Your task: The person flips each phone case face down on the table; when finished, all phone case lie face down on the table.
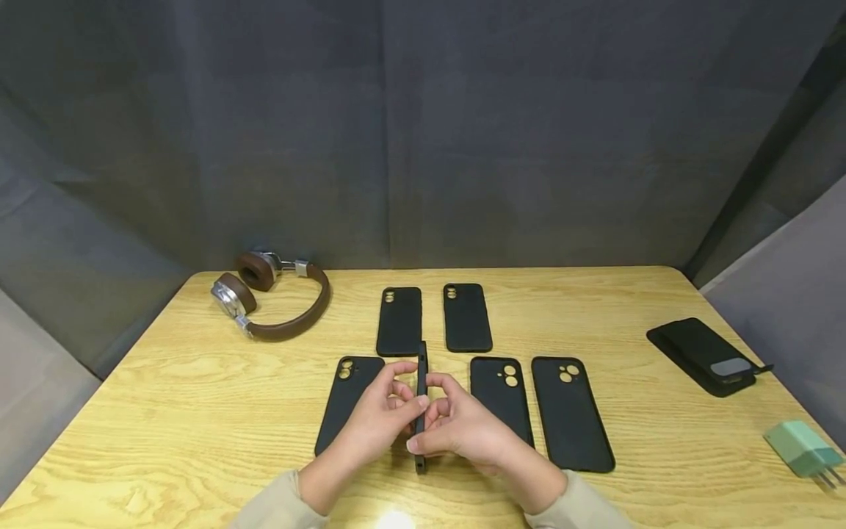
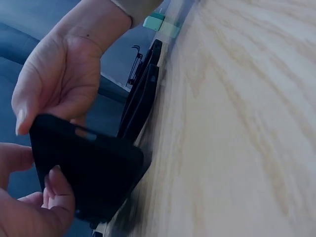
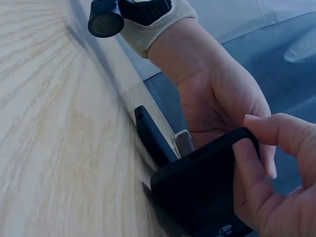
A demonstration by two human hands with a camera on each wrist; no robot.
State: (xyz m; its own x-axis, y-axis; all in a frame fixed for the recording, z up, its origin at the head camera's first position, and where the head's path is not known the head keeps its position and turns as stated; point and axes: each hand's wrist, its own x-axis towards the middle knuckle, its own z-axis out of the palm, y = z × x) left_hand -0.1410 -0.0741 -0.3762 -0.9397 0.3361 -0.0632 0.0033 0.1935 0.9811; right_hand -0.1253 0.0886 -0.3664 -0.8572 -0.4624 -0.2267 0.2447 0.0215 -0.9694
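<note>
Between both hands a black phone case [image 1: 421, 382] stands on edge, seen nearly side-on in the head view. My left hand [image 1: 386, 411] pinches it from the left, and my right hand [image 1: 459, 419] pinches it from the right. The left wrist view shows one broad face of the case [image 2: 94, 163] and a slot in its short edge. In the right wrist view the case [image 3: 202, 182] is gripped at a corner by thumb and fingers. A phone case [image 1: 346, 397] lies beside my left hand; another phone case [image 1: 504, 393] lies beside my right, partly covered by the forearm.
Two phone cases, a left one [image 1: 399, 321] and a right one [image 1: 467, 317], lie farther back. Another phone case [image 1: 572, 411] lies to the right. Brown headphones [image 1: 291, 323] rest at the back left. A black flat item [image 1: 700, 356] and a green charger plug [image 1: 801, 448] lie near the right edge.
</note>
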